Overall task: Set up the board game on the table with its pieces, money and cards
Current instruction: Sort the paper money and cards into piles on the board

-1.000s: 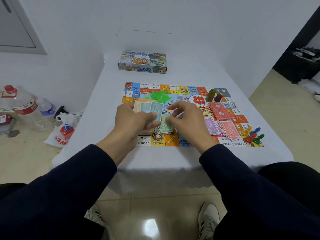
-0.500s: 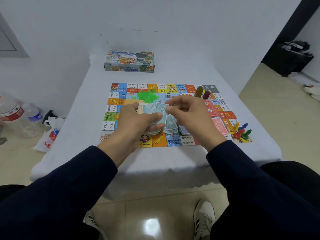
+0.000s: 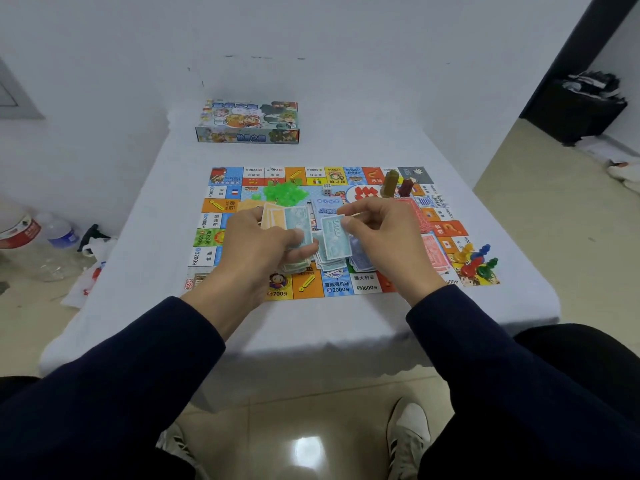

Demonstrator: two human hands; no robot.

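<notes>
While left hand [image 3: 266, 244] grips fanned notes [image 3: 289, 220], right hand [image 3: 381, 237] pinches one; board [image 3: 311, 285] perhaps half-hidden

Just below your hands, the board [image 3: 313, 285] squares read 700, 2000 and 1600; left of your grip, 2200 and 2400. Box lettering too blurred.

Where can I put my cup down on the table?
Bare white table lies left of the board, and between the board's far edge and the game box. The near strip by the sleeves is bare too. The board itself is crowded: green houses, red cards, pawns, money under both hands.
</notes>
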